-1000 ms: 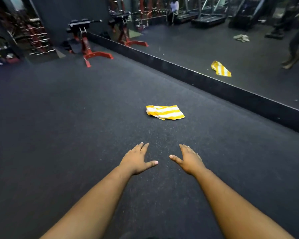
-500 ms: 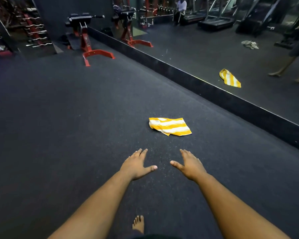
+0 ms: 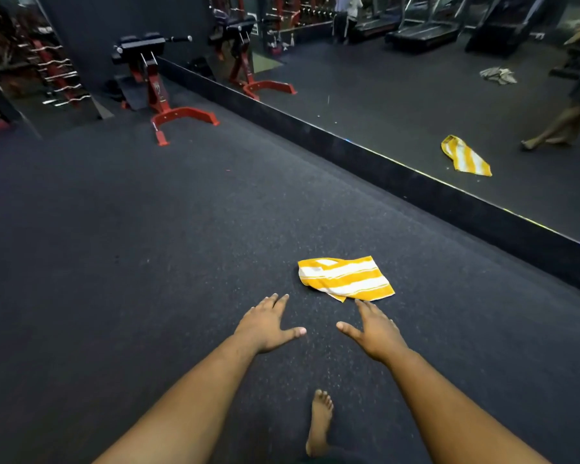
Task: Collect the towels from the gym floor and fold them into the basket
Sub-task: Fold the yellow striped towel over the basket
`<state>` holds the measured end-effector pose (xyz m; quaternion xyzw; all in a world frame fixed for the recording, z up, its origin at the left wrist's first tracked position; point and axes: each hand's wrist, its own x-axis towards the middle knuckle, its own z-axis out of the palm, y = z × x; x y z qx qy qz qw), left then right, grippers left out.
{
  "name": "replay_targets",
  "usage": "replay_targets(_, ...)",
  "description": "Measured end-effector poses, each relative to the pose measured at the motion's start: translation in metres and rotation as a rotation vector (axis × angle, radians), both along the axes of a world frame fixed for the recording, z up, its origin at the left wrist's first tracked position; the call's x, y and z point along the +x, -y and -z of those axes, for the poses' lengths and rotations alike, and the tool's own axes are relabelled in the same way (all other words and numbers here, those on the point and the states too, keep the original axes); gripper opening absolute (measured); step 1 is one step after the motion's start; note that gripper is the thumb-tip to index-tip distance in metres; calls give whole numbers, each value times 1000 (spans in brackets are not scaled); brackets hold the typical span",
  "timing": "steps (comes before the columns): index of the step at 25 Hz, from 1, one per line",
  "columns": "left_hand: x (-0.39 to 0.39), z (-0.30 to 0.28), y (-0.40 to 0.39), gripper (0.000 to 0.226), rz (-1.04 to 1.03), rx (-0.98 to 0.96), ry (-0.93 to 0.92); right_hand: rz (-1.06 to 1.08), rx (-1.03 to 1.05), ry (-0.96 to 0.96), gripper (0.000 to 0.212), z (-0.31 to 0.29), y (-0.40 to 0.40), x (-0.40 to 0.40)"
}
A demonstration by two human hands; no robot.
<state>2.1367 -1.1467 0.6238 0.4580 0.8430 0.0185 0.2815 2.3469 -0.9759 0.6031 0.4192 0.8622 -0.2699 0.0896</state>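
Note:
A yellow-and-white striped towel (image 3: 345, 278) lies crumpled on the dark gym floor, just ahead of me. My right hand (image 3: 374, 331) is stretched forward, palm down and fingers straight, its fingertips just short of the towel's near edge. Beside it, my left hand (image 3: 268, 324) is also held out flat and holds nothing, left of the towel. No basket is in view.
A wall mirror (image 3: 416, 95) with a dark base ledge (image 3: 449, 199) runs diagonally on the right; it reflects the striped towel (image 3: 465, 157) and a grey towel (image 3: 498, 75). A red exercise bench (image 3: 158, 92) stands far left. My bare foot (image 3: 319, 421) is below.
I have stepped closer to the towel, so it now lies right in front of my fingertips. My foot has come into view. Both hands stay flat and empty.

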Motion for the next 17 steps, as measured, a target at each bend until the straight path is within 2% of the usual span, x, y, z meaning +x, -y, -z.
replay_targets(8, -120, 15, -139, 106, -38, -45, 31, -85, -40, 37, 99, 13, -153, -132)
replay_targets(12, -182, 49, -198, 108, -38, -77, 112, -79, -81, 86, 113, 39, -212, -190)
replay_targets(15, -239, 85, -248, 122, -18, -90, 156, -51, -119, 141, 104, 67, -254, -239)
replay_targets(17, -280, 105, -285, 133, 12, -106, 166, -29, -128, 154, 114, 86, -281, -271)
